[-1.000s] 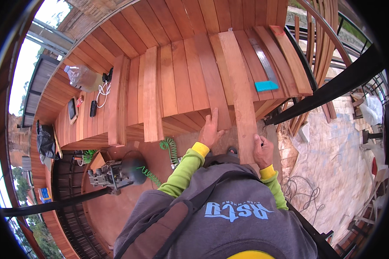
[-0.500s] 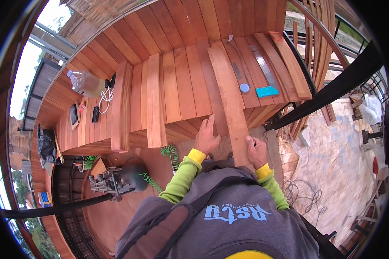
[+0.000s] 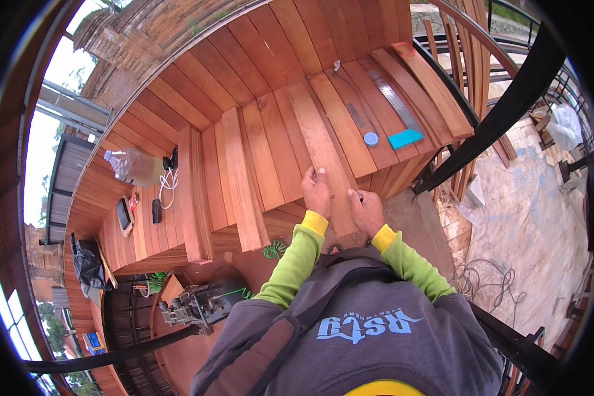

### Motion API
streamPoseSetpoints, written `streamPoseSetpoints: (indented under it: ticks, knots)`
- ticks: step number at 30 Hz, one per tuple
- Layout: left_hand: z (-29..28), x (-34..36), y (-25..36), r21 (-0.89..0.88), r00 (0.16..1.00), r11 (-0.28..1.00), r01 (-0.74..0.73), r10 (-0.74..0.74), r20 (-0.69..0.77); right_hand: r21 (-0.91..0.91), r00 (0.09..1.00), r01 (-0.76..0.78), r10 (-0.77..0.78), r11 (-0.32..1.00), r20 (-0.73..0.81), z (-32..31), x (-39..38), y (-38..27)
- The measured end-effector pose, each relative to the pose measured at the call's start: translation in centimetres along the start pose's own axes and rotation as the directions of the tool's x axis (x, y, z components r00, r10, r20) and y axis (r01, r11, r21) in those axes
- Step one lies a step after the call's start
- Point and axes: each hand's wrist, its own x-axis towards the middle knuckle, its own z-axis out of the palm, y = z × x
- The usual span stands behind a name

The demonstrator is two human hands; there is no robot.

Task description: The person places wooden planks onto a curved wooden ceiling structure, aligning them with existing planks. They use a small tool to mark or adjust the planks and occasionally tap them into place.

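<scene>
A long reddish wooden board (image 3: 313, 132) lies over the bench slats, its near end jutting past the bench's front edge toward me. My left hand (image 3: 317, 197) is closed at the board's left edge, thumb and fingers pinching it. Along the right edge, near the board's front end, my right hand (image 3: 368, 212) grips with its thumb on top; the fingers beneath are partly hidden. To the right of the board rest a small round blue-topped thing (image 3: 371, 139) and a square with a teal handle (image 3: 404, 138) and a metal blade.
Board stacks lie across the curved wooden bench (image 3: 270, 155), one stack (image 3: 193, 191) at left. A clear plastic jug (image 3: 133, 167), white cable (image 3: 169, 188) and phone (image 3: 124, 214) sit further left. Below stands a compressor (image 3: 201, 305) with a green coiled hose. A black post (image 3: 495, 125) slants at right.
The board has shifted left and away from me over the bench. My left hand, earlier with fingers stretched out beside it, now grips its left edge. My right hand moved along with it.
</scene>
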Motion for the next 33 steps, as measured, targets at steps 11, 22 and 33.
streamPoseSetpoints:
  ticks: [11, 22, 33]
  knots:
    - [-1.0, 4.1, 0.0, -0.043, 0.999, 0.999, -0.02, 0.021, 0.024, -0.019, 0.999, -0.023, 0.024, 1.0, 0.034, 1.7, 2.2, -0.4]
    - [0.0, 4.4, 1.4, -0.074, 0.999, 0.997, 0.009, -0.006, 0.051, 0.003, 0.993, 0.019, -0.019, 1.0, 0.117, -0.4, -0.8, 0.0]
    - [1.6, 4.5, 0.1, -0.024, 1.0, 1.0, 0.015, -0.016, -0.027, 0.299, 0.983, -0.14, 0.097, 0.944, 0.156, -2.4, -2.6, 0.6]
